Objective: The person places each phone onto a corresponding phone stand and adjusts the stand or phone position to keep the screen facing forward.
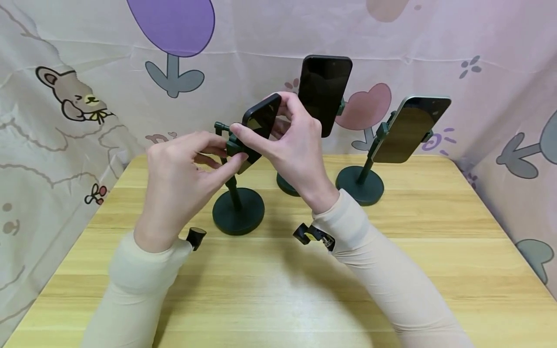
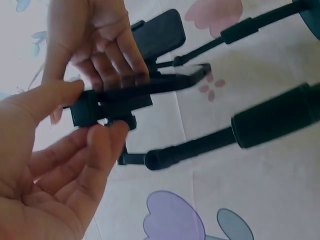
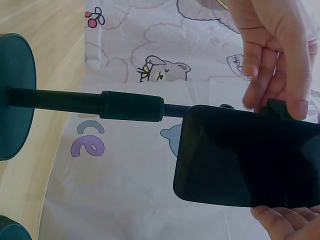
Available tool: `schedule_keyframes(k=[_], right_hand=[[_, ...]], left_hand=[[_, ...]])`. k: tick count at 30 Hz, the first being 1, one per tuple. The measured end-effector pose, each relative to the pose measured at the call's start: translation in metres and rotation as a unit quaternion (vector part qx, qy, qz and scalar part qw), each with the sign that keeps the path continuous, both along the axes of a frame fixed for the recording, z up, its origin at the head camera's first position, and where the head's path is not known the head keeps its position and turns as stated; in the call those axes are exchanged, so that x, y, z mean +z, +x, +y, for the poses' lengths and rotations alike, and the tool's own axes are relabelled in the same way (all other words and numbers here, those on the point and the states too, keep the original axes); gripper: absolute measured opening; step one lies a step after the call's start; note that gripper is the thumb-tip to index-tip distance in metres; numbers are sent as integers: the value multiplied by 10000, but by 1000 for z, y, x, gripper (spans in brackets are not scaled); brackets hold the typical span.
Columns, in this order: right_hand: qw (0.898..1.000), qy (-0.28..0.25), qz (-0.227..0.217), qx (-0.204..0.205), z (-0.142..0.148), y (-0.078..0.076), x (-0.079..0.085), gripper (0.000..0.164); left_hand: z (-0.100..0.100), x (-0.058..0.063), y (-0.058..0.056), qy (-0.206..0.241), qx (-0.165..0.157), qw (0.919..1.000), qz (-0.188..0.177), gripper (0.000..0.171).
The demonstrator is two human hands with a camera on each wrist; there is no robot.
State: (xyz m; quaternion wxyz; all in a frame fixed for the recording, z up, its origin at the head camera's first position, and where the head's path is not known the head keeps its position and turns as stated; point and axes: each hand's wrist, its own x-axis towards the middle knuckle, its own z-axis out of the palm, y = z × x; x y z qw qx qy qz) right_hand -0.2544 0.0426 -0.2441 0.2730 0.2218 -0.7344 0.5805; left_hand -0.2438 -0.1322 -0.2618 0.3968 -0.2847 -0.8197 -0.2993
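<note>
A dark smartphone (image 1: 262, 117) sits tilted at the clamp of the left green phone stand (image 1: 238, 215). My right hand (image 1: 298, 142) holds the phone by its edges, thumb on the near side and fingers on the far side. At the clamp (image 2: 86, 109), my left hand (image 1: 174, 176) pinches one jaw between thumb and fingers. In the right wrist view the phone's black screen (image 3: 245, 160) faces the camera, and the left hand's fingers (image 3: 297, 65) lie at the clamp on its upper edge. How far the clamp's other jaw reaches round the phone is hidden.
Behind the right hand, a second stand bears an upright black phone (image 1: 324, 92). A third stand (image 1: 360, 186), at the right, carries a silver-edged phone (image 1: 411, 130). The wooden table (image 1: 270, 290) ends against a patterned cloth backdrop (image 1: 256, 43).
</note>
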Motion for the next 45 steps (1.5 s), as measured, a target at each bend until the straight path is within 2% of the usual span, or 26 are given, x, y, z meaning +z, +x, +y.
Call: schedule_keyframes(k=[8,14,20,27,34,35,38,42,45], right_hand=[[9998,-61,138,147,-2,0,0,47],[9997,-30,210,118,-5,-1,-3,47],[9995,95,270,-148,-6,-3,-4,46],[9987,292,187,-380,-4,-6,-5,48],[9964,570,81,-630,-3,-10,-6,48],[9960,609,70,-656,-2,-12,-8,49],[9952,684,42,-696,-2,-21,-15,53],[9951,693,40,-699,-2,-31,-24,58],[9953,658,72,-704,-3,-35,-28,60]], left_hand=[[9,-3,4,493,138,9984,-228,16],[13,-1,4,864,30,9955,-386,11],[13,0,3,906,-57,9957,-208,10],[21,10,12,766,-90,9970,14,12],[25,11,15,1192,-246,9906,-630,14],[25,10,14,1210,-237,9904,-622,14],[23,6,8,1018,-120,9944,-269,14],[18,-6,-6,810,147,9963,238,14],[15,-12,-14,892,310,9951,299,14]])
